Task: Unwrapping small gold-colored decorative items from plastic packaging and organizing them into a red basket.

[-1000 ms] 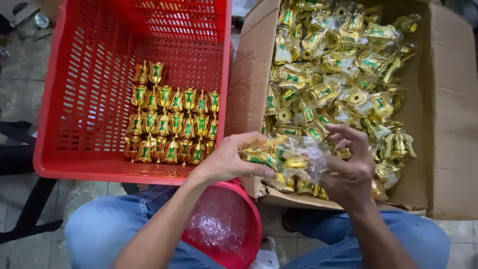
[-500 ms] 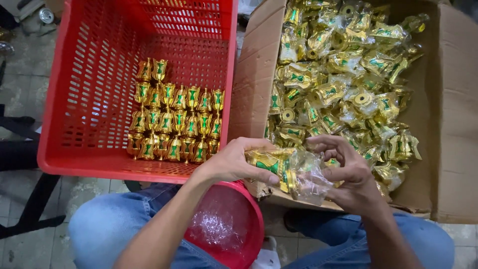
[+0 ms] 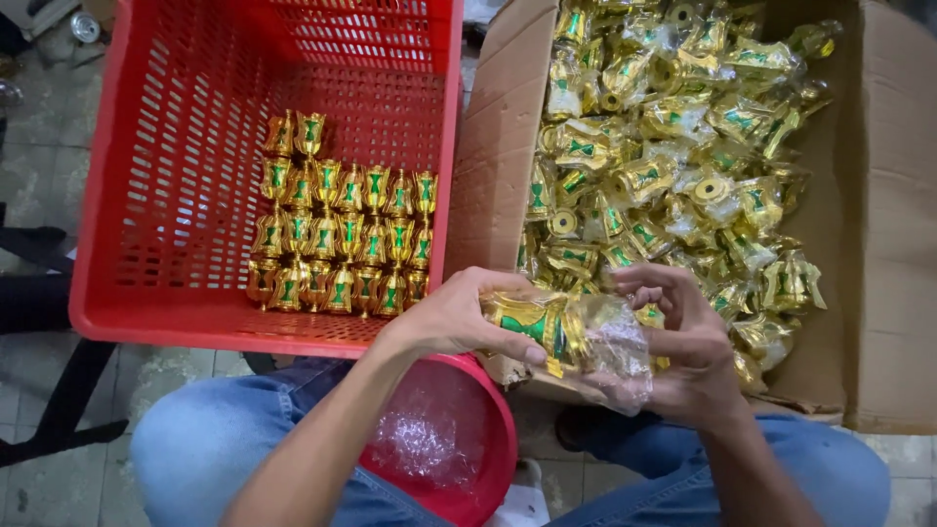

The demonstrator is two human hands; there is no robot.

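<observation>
My left hand (image 3: pixel 449 317) grips a gold and green ornament (image 3: pixel 537 327) by its bare end. Its other end sits in a clear plastic wrapper (image 3: pixel 620 351), which my right hand (image 3: pixel 688 351) pinches and cups from the right. Both hands hover over the near edge of a cardboard box (image 3: pixel 883 224) heaped with several wrapped gold and green ornaments (image 3: pixel 673 156). To the left, a red plastic crate (image 3: pixel 137 195) holds several unwrapped gold ornaments (image 3: pixel 342 234) standing in neat rows.
A red bucket (image 3: pixel 488 420) with crumpled clear wrappers (image 3: pixel 420 444) inside sits between my knees, right under the left hand. My legs in blue jeans (image 3: pixel 195 449) frame it. Tiled floor (image 3: pixel 39 156) and dark chair legs (image 3: pixel 59 410) lie at the left.
The ornament has slid further out of the wrapper toward my left hand. My right hand's fingers have curled around the loose plastic, which bunches at the ornament's right end.
</observation>
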